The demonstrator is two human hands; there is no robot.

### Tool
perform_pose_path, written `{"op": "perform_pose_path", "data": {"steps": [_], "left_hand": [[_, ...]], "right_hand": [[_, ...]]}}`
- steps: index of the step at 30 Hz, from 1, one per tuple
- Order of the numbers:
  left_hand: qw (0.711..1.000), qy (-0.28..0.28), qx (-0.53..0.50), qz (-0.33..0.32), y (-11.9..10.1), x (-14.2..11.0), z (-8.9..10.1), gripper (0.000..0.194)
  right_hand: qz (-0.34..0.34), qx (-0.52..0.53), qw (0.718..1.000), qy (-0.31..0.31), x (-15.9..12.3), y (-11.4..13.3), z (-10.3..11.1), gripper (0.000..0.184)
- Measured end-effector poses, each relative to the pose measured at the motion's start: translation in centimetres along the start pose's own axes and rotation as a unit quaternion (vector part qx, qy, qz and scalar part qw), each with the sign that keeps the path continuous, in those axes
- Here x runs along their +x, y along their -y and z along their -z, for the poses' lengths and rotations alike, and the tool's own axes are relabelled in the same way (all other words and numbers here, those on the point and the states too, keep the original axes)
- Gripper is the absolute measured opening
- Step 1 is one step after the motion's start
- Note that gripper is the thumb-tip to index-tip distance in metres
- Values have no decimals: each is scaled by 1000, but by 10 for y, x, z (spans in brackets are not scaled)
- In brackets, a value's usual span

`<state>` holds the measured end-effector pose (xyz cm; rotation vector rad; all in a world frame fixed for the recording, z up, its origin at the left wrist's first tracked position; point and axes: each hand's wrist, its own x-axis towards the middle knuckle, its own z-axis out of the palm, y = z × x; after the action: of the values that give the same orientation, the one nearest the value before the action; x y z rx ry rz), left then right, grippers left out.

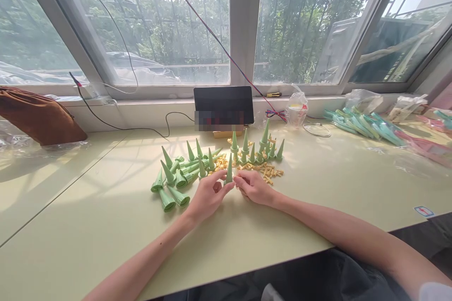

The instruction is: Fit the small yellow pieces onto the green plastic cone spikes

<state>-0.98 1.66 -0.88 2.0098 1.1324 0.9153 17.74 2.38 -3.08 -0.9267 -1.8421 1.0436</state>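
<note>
left hand [207, 196], green cone [229, 169] upright

Bare tabletop [116, 225] opens leftward; upright green cones [245, 146] block the way forward.

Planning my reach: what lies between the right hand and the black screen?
The head view shows upright green cones and small yellow pieces between the right hand and the black screen.
</note>
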Motion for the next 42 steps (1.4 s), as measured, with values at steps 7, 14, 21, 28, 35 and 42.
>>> {"op": "perform_pose_path", "data": {"steps": [7,14,21,28,35,42], "left_hand": [[999,-19,31,-41,-1,1,-1,27],[1000,-12,-19,-2,-2,0,-1,29],[999,-4,-43,19,3,0,0,33],[997,3,-59,49,8,0,-1,40],[996,14,-67,55,2,1,1,39],[994,24,-85,69,-2,0,2,38]], "right_hand": [[-35,96,994,24,1,3,0,40],[-44,135,989,27,2,8,1,44],[-35,127,991,36,0,11,2,43],[-19,68,997,19,0,6,0,43],[6,-20,1000,-2,0,9,2,42],[44,-72,996,-24,0,3,2,40]]}}
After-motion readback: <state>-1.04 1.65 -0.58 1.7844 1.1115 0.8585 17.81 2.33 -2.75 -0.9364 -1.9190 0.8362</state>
